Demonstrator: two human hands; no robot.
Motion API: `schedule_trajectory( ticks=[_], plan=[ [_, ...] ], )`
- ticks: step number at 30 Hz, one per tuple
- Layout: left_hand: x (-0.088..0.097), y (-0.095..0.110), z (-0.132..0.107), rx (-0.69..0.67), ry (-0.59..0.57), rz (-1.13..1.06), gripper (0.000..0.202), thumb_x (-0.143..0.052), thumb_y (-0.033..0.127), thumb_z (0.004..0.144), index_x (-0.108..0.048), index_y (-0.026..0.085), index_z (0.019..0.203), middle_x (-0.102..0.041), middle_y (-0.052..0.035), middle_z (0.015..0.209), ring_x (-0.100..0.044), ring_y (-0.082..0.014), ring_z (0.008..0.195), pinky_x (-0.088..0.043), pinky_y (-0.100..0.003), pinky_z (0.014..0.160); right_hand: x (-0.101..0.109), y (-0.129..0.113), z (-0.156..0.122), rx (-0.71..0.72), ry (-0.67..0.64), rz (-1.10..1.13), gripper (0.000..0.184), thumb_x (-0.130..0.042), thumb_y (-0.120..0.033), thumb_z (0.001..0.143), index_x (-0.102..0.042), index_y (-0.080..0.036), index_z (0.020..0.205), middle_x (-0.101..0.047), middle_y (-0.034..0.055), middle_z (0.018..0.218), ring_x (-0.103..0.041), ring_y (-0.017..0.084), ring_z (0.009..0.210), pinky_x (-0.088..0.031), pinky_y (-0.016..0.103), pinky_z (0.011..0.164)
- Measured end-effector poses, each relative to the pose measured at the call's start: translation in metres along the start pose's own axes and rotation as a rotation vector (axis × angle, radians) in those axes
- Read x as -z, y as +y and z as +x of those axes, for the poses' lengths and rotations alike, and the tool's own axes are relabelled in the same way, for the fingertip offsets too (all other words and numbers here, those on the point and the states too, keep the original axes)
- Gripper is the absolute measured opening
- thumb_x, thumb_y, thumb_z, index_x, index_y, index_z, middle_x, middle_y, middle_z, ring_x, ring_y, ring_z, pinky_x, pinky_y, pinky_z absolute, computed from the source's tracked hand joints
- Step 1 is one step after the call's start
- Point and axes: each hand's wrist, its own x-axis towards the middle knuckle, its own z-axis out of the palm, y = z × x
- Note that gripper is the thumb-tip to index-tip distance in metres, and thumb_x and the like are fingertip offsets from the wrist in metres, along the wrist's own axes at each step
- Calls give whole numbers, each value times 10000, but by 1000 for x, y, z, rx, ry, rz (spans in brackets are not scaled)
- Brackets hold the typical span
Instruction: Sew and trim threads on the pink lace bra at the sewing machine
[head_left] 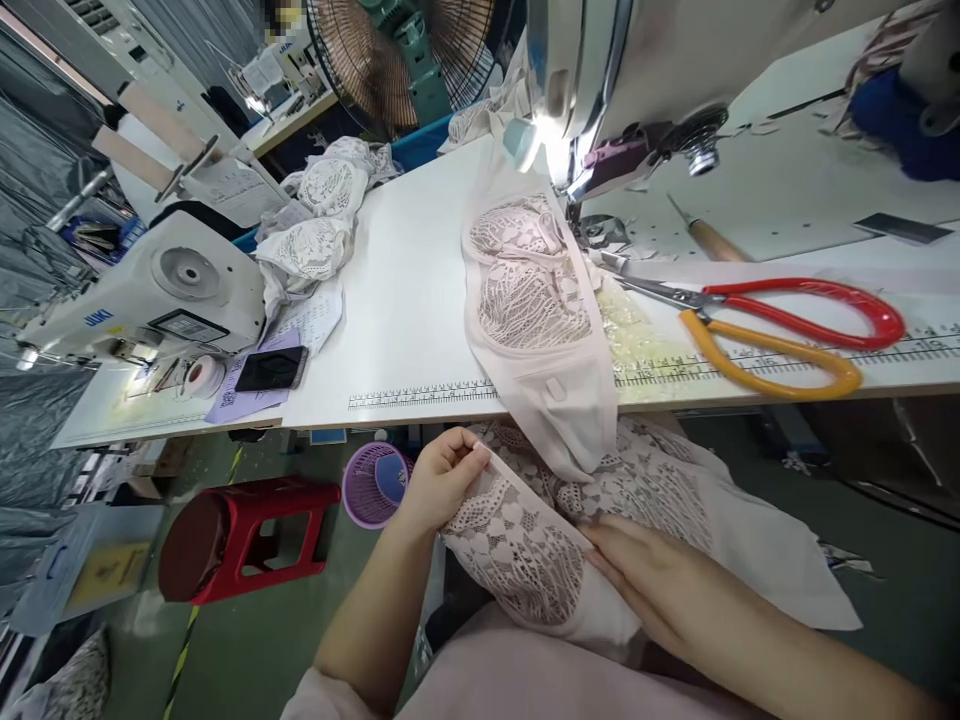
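Observation:
Across my lap lies a pale pink lace bra piece point(517, 550) with a plain band along its upper edge. Thumb and fingers of my left hand point(448, 476) pinch that edge at its left end. Farther right, my right hand point(634, 565) has the same edge between thumb and fingers; its fingertips are partly hidden by the fabric. Another lace bra piece point(534, 300) lies under the sewing machine head point(645, 60), its lower end hanging over the table edge towards my lap. More lace fabric point(660, 480) spreads out to the right, below the table.
Scissors point(780, 330) with red and orange handles lie on the table point(405, 300), near a wooden-handled awl point(712, 240). Stacked white lace cups point(322, 215), a phone point(271, 369) and a second sewing machine point(180, 285) are leftward. A red stool point(255, 535) and purple basket point(367, 490) stand below.

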Motion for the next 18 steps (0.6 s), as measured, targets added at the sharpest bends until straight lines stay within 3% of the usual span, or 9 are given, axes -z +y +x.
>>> schedule_trajectory(
  ticks=[6,10,15,18],
  plan=[
    [0,12,2,-140,10,52,402,-653,545,815,-552,159,765,-543,-10,709,-435,-101,591,-353,-227,543,6,0,-2,48,48,11,314,-297,-220,1022,-595,-190,1114,-649,79,906,-654,187,755,-539,302,638],
    [1,16,6,-276,13,41,361,-614,510,850,-528,171,760,-567,-27,735,-482,-123,632,-392,-237,566,21,1,11,109,144,49,208,-383,-243,1010,-584,-218,1059,-647,42,842,-648,165,719,-523,263,599],
    [-11,18,10,-312,-25,116,274,-566,417,879,-536,166,775,-545,-21,702,-469,-118,605,-390,-234,562,40,13,21,133,-22,-79,255,-403,-236,986,-632,-222,876,-681,29,767,-668,165,677,-561,260,592],
    [-23,25,12,-372,-106,214,209,-548,349,865,-548,168,761,-532,-10,679,-457,-116,594,-388,-231,567,55,26,20,182,-11,-142,152,-495,-296,955,-639,-261,987,-720,17,884,-701,174,818,-596,247,702]
  ],
)
